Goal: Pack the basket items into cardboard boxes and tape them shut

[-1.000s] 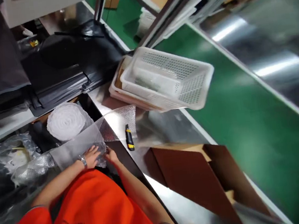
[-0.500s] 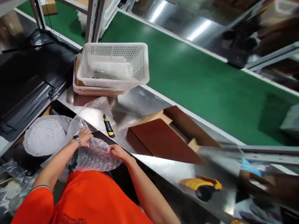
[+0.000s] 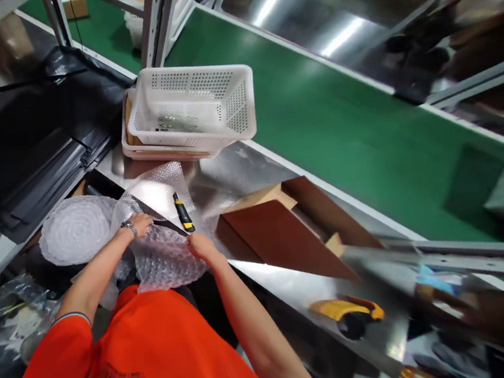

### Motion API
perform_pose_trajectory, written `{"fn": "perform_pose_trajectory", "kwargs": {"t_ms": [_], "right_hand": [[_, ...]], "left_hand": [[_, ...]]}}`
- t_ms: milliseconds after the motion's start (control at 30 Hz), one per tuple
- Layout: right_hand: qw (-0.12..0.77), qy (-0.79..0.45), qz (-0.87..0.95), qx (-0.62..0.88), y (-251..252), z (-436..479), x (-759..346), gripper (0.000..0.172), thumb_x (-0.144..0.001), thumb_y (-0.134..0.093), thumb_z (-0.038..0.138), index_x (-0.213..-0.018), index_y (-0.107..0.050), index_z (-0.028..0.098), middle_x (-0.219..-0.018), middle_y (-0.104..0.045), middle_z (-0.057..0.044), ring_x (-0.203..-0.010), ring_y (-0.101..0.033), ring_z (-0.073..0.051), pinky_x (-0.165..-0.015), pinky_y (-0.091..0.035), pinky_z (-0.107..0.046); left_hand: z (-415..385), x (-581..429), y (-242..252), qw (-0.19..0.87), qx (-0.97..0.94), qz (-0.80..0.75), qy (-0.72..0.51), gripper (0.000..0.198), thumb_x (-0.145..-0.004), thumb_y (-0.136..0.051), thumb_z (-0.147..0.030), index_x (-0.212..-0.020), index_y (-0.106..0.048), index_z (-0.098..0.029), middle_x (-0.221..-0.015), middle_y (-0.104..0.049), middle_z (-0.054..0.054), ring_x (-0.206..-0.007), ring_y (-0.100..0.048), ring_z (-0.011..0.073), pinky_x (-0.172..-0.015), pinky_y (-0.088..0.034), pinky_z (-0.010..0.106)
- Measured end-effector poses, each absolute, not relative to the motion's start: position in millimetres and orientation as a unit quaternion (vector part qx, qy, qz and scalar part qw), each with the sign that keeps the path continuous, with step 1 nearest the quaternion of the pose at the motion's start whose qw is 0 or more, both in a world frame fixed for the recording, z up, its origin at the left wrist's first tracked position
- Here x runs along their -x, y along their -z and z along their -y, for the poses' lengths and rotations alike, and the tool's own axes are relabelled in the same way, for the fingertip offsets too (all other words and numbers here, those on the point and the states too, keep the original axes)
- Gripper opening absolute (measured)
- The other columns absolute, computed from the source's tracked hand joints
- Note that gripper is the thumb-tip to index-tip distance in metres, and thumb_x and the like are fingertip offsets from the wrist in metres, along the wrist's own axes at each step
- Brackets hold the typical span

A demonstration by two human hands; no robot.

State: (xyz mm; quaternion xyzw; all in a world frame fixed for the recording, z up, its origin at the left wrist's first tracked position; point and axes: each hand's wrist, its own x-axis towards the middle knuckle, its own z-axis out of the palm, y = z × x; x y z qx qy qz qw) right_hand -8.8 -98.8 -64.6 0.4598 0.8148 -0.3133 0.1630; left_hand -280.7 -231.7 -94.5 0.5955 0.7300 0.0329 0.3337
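A sheet of clear bubble wrap [image 3: 164,256] drapes over the steel table's edge and hangs in front of my body. My left hand [image 3: 140,224], with a metal watch at the wrist, is closed on its upper left part. At the sheet's right edge, my right hand [image 3: 200,246] grips the wrap with bent fingers. A black and yellow utility knife [image 3: 183,214] lies on the table just above and between my hands. To the left sits the thick bubble wrap roll [image 3: 77,230], from which the sheet seems to run.
An open brown cardboard box [image 3: 279,228] lies right of my hands. White perforated baskets [image 3: 192,108] are stacked behind, beside the green conveyor belt [image 3: 318,127]. Black plastic bags [image 3: 35,122] pile up at left. A yellow and black device [image 3: 348,314] rests on the steel table [image 3: 275,277].
My right hand has moved slightly up and right with the wrap's edge, toward the table edge. My left hand has shifted slightly left. The knife stays put.
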Motion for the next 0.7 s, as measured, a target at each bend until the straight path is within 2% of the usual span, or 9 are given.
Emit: {"fn": "perform_pose_trajectory", "kwargs": {"t_ms": [100, 167, 267, 333, 400, 467, 567, 700], "right_hand": [[0.217, 0.291, -0.817, -0.448, 59.3, 100.0, 8.8, 0.012, -0.095, -0.080, 0.013, -0.099, -0.091, 0.018, -0.096, -0.091, -0.022, -0.103, -0.089, -0.040, -0.096, -0.065, -0.044], [0.221, 0.284, -0.826, -0.434, 56.2, 107.9, 15.1, 0.032, -0.098, -0.077, 0.010, -0.125, -0.093, 0.015, -0.124, -0.094, -0.026, -0.120, -0.089, -0.042, -0.105, -0.065, -0.046], [0.182, 0.288, -0.852, -0.398, 55.7, 127.7, 39.3, 0.062, -0.106, -0.078, 0.019, -0.168, -0.077, 0.017, -0.161, -0.086, -0.025, -0.147, -0.082, -0.039, -0.122, -0.061, -0.043], [0.144, 0.298, -0.865, -0.378, 59.0, 140.9, 60.6, 0.062, -0.115, -0.077, 0.032, -0.175, -0.071, 0.016, -0.166, -0.083, -0.025, -0.151, -0.080, -0.037, -0.127, -0.058, -0.041], [0.128, 0.320, -0.860, -0.376, 64.2, 150.0, 78.3, 0.048, -0.121, -0.072, 0.040, -0.161, -0.080, 0.014, -0.156, -0.087, -0.024, -0.141, -0.082, -0.035, -0.121, -0.059, -0.039], [0.130, 0.353, -0.841, -0.390, 69.6, 154.1, 87.2, 0.033, -0.125, -0.066, 0.039, -0.136, -0.087, 0.017, -0.136, -0.091, -0.018, -0.126, -0.084, -0.030, -0.110, -0.059, -0.034], [0.117, 0.384, -0.819, -0.411, 75.2, 153.4, 84.6, 0.034, -0.127, -0.058, 0.034, -0.110, -0.084, 0.021, -0.110, -0.088, -0.008, -0.109, -0.081, -0.024, -0.099, -0.055, -0.030], [0.084, 0.406, -0.803, -0.429, 77.9, 150.4, 74.9, 0.032, -0.123, -0.059, 0.035, -0.097, -0.076, 0.026, -0.101, -0.084, -0.004, -0.101, -0.077, -0.024, -0.095, -0.055, -0.030]], "left_hand": [[230.8, 283.9, 93.5, 0.335, -0.581, -0.742, -0.023, 0.018, -0.100, -0.094, -0.023, -0.118, -0.095, -0.021, -0.127, -0.089, 0.014, -0.133, -0.077, 0.0351, -0.117, -0.061, 0.043], [230.7, 285.3, 93.3, 0.338, -0.581, -0.740, -0.022, 0.007, -0.104, -0.091, -0.027, -0.103, -0.095, -0.021, -0.114, -0.089, 0.014, -0.128, -0.076, 0.0350, -0.112, -0.060, 0.042], [232.2, 287.2, 92.1, 0.338, -0.587, -0.736, -0.022, 0.023, -0.112, -0.080, -0.026, -0.096, -0.094, -0.020, -0.110, -0.088, 0.014, -0.124, -0.074, 0.0325, -0.110, -0.058, 0.041], [233.7, 288.8, 90.4, 0.336, -0.593, -0.732, -0.021, 0.025, -0.114, -0.075, -0.022, -0.100, -0.096, -0.018, -0.117, -0.089, 0.014, -0.124, -0.072, 0.0309, -0.111, -0.056, 0.041], [234.8, 290.7, 88.7, 0.338, -0.601, -0.724, -0.021, 0.024, -0.114, -0.076, -0.023, -0.102, -0.097, -0.018, -0.119, -0.089, 0.014, -0.122, -0.070, 0.0298, -0.110, -0.055, 0.040], [235.2, 292.7, 87.7, 0.341, -0.607, -0.717, -0.024, 0.022, -0.113, -0.079, -0.026, -0.103, -0.097, -0.019, -0.116, -0.089, 0.012, -0.120, -0.070, 0.0291, -0.108, -0.055, 0.038], [234.7, 295.1, 88.3, 0.341, -0.613, -0.712, -0.030, 0.022, -0.114, -0.079, -0.028, -0.111, -0.099, -0.021, -0.115, -0.089, 0.011, -0.119, -0.071, 0.0288, -0.106, -0.056, 0.037], [232.5, 297.8, 90.8, 0.341, -0.619, -0.707, -0.036, 0.029, -0.116, -0.072, -0.026, -0.109, -0.100, -0.023, -0.113, -0.089, 0.012, -0.117, -0.072, 0.0290, -0.104, -0.056, 0.037]]}}
